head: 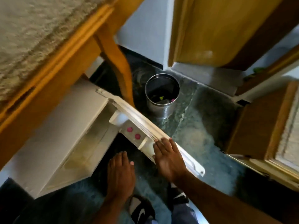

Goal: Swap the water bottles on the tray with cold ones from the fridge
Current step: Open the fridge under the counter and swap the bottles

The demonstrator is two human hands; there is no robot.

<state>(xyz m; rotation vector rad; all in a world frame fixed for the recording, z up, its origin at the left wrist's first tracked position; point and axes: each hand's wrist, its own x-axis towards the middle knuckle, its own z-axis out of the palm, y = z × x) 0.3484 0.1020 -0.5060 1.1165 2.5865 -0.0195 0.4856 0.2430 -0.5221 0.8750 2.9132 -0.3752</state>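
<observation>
A small white fridge [53, 143] stands low under a wooden table, its door [145, 126] swung partly open toward me. Two pink bottle caps [133, 133] show in the door's shelf. My right hand [168, 157] lies flat on the door's top edge, fingers spread and not wrapped around anything. Lower in the gap in front of the fridge, my left hand [120, 173] hangs with fingers loosely extended and nothing in it. No tray is in view. The fridge's inside is hidden from this angle.
A wooden table [48, 65] with a speckled top overhangs the fridge; one table leg [116, 59] drops behind the door. A steel bin [161, 96] stands on the dark floor beyond the door. Wooden cabinets [258, 123] are at right. My feet in sandals are below.
</observation>
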